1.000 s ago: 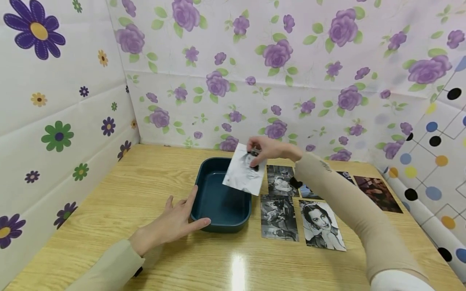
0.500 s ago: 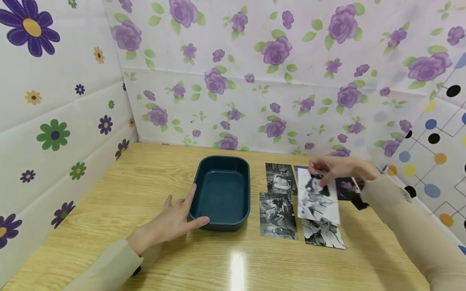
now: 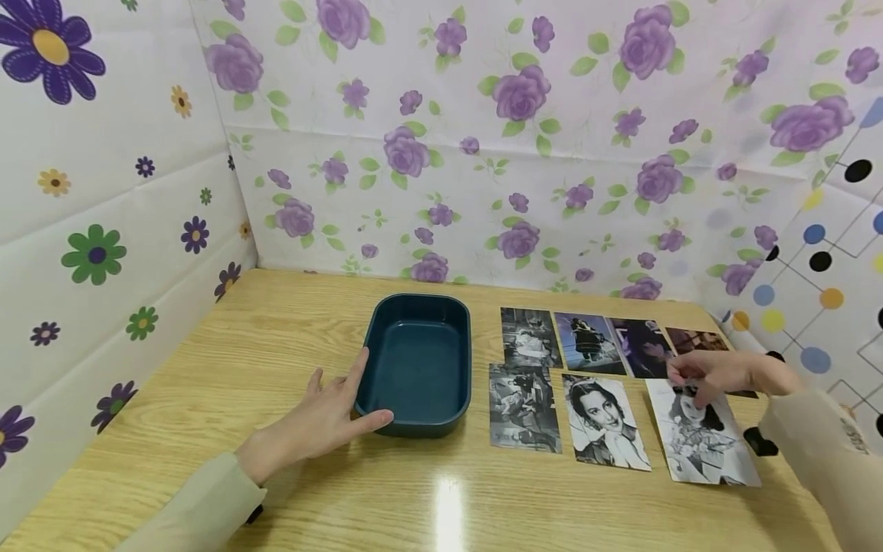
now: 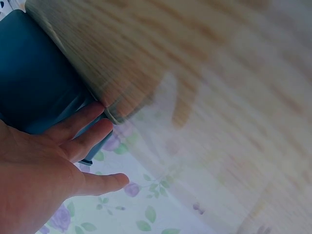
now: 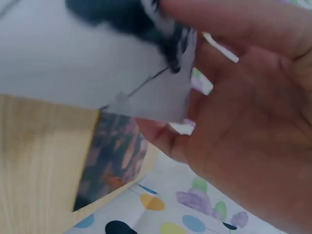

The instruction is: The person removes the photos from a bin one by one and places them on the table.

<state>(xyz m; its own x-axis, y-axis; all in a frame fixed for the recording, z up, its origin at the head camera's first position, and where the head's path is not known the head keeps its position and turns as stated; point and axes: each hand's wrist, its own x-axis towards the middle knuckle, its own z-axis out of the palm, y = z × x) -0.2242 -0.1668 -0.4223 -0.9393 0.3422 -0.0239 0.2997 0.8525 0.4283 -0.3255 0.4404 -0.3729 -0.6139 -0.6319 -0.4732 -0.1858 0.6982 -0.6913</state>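
Observation:
At the right of the head view, my right hand (image 3: 724,373) pinches the top edge of a black-and-white photo (image 3: 700,437). The photo hangs close over the table, right of a black-and-white portrait photo (image 3: 607,422). In the right wrist view, thumb and fingers take the photo print (image 5: 97,63) from both faces near its edge. My left hand (image 3: 320,422) rests against the left side of a dark teal rectangular dish (image 3: 416,428), fingers spread and straight, thumb along its front rim. The dish has nothing in it. In the left wrist view, the fingertips (image 4: 100,127) touch the dish's side.
Behind lies a row of photos: a black-and-white scene (image 3: 530,337), a blue-toned figure (image 3: 589,343), a dark purple one (image 3: 638,346) and a reddish-brown one (image 3: 697,340), partly covered by my right hand. Another black-and-white scene photo (image 3: 524,406) lies in front. A flowered cloth (image 3: 414,192) hangs behind the table.
My right hand has carried the black-and-white photo from above the dish rightward, past the portrait photo, and lowered it. My left hand has stayed at the dish.

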